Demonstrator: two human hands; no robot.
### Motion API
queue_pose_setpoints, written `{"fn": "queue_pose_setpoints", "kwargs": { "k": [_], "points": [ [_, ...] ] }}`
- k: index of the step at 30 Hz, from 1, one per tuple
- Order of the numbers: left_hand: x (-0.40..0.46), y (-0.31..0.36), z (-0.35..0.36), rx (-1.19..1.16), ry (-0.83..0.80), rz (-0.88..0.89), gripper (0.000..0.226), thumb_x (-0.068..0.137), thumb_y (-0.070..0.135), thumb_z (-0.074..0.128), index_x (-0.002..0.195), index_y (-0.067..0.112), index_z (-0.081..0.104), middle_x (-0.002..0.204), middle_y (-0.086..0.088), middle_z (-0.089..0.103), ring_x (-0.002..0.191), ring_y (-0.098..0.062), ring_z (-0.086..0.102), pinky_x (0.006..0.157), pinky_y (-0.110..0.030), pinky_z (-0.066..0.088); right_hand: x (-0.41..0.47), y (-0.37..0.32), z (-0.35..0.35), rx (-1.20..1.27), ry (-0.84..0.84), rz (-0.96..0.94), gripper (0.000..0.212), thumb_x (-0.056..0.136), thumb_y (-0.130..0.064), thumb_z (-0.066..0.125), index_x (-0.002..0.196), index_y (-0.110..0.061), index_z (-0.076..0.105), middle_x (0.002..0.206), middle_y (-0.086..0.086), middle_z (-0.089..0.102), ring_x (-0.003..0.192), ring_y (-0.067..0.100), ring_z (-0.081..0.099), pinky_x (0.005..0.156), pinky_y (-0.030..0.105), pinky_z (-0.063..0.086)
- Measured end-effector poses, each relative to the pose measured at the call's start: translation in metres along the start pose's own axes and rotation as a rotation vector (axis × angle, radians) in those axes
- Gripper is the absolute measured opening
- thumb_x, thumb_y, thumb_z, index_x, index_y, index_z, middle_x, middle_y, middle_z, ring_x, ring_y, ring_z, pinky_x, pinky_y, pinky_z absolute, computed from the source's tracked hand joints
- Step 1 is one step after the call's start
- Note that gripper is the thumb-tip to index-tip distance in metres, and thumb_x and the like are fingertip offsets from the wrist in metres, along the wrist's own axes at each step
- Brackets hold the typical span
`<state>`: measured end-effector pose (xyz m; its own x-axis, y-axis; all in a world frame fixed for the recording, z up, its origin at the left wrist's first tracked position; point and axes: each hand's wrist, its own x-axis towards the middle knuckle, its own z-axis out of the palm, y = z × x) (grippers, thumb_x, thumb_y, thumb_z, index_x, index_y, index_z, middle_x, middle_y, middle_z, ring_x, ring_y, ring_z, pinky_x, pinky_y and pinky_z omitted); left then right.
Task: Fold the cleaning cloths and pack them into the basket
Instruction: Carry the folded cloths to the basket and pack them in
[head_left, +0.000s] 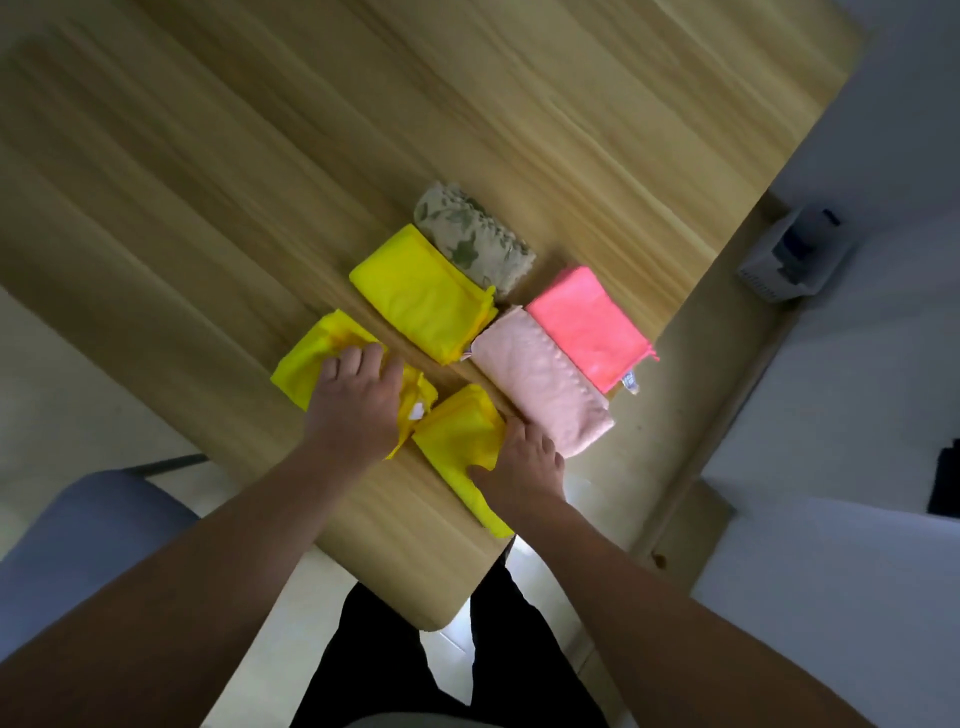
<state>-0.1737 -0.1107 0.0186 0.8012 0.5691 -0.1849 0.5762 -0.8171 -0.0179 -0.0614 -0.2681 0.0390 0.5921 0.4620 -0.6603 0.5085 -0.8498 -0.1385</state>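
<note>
A yellow cloth (457, 431) lies half-folded on the wooden table (260, 182) near its front corner. My left hand (358, 405) lies flat on the cloth's left part, fingers spread and pressing down. My right hand (524, 462) grips the cloth's right part, thumb under a fold. Behind them lie folded cloths: a yellow one (421, 296), a leaf-patterned one (475, 234), a bright pink one (589, 325) and a pale pink one (540, 382). No basket is in view.
A blue-grey chair (88, 530) stands at the lower left beside the table. A white and blue object (789, 254) sits on the floor at the right, past the table's edge. My dark trouser legs (384, 649) show below the table corner.
</note>
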Motion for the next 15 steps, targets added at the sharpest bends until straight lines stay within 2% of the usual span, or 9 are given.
{"fn": "queue_pose_setpoints", "kwargs": {
  "k": [3,4,6,8,10,11,13,15],
  "points": [
    [0.002,-0.010,0.009,0.013,0.008,0.076,0.049,0.077,0.057,0.049,0.089,0.011,0.063,0.111,-0.016,0.059,0.101,-0.034,0.048,0.095,-0.050,0.033,0.003,0.001,-0.001,-0.008,-0.092,-0.018,0.065,0.084,-0.045,0.061,0.136,-0.015,0.038,0.138,0.009,0.041,0.130,0.030,0.037,0.105,0.040,0.032],
    [0.004,-0.012,0.006,0.013,-0.035,0.099,0.053,0.076,0.059,0.047,0.088,0.010,0.064,0.111,-0.016,0.059,0.105,-0.035,0.050,0.101,-0.054,0.029,0.002,0.002,-0.004,0.029,-0.141,-0.041,0.066,0.084,-0.043,0.062,0.138,-0.016,0.038,0.137,0.009,0.043,0.127,0.030,0.040,0.102,0.038,0.036],
    [0.009,-0.013,-0.005,-0.003,-0.131,0.126,0.052,0.074,0.059,0.047,0.087,0.011,0.063,0.099,-0.014,0.063,0.100,-0.035,0.055,0.105,-0.053,0.028,-0.002,0.008,-0.012,0.152,-0.262,-0.059,0.067,0.083,-0.037,0.067,0.140,-0.017,0.038,0.133,0.008,0.049,0.121,0.028,0.048,0.089,0.031,0.041],
    [0.014,-0.007,-0.021,-0.020,-0.214,0.105,0.038,0.076,0.049,0.053,0.092,0.016,0.057,0.089,-0.011,0.067,0.092,-0.033,0.061,0.093,-0.043,0.038,-0.008,0.019,-0.023,0.229,-0.339,-0.036,0.064,0.081,-0.033,0.071,0.135,-0.018,0.041,0.125,0.007,0.054,0.112,0.026,0.053,0.084,0.030,0.044],
    [0.014,0.003,-0.032,-0.105,-0.186,0.066,0.030,0.078,0.037,0.056,0.100,0.017,0.051,0.087,-0.011,0.069,0.085,-0.035,0.065,0.070,-0.034,0.040,-0.015,0.036,-0.033,0.238,-0.364,-0.001,0.064,0.079,-0.029,0.072,0.132,-0.018,0.037,0.110,0.006,0.056,0.099,0.025,0.056,0.080,0.034,0.049],
    [0.015,0.012,-0.038,-0.145,-0.151,0.057,0.030,0.079,0.034,0.056,0.103,0.016,0.051,0.087,-0.013,0.069,0.084,-0.037,0.066,0.063,-0.033,0.039,-0.020,0.046,-0.038,0.228,-0.367,0.021,0.067,0.078,-0.026,0.070,0.132,-0.018,0.033,0.101,0.005,0.056,0.090,0.024,0.057,0.073,0.033,0.049],
    [0.018,0.040,-0.048,-0.194,-0.117,0.117,0.031,0.083,0.033,0.053,0.109,0.015,0.052,0.091,-0.015,0.068,0.087,-0.038,0.065,0.063,-0.035,0.042,-0.029,0.069,-0.048,0.216,-0.361,0.077,0.069,0.075,-0.023,0.067,0.132,-0.020,0.028,0.086,0.002,0.054,0.076,0.019,0.057,0.062,0.030,0.046],
    [0.028,0.076,-0.060,-0.246,-0.121,0.173,0.029,0.087,0.035,0.049,0.109,0.016,0.052,0.098,-0.014,0.067,0.092,-0.038,0.064,0.067,-0.036,0.043,-0.039,0.095,-0.057,0.214,-0.332,0.144,0.067,0.070,-0.026,0.065,0.127,-0.020,0.032,0.085,0.001,0.055,0.078,0.020,0.059,0.064,0.032,0.050]
  ]
}}
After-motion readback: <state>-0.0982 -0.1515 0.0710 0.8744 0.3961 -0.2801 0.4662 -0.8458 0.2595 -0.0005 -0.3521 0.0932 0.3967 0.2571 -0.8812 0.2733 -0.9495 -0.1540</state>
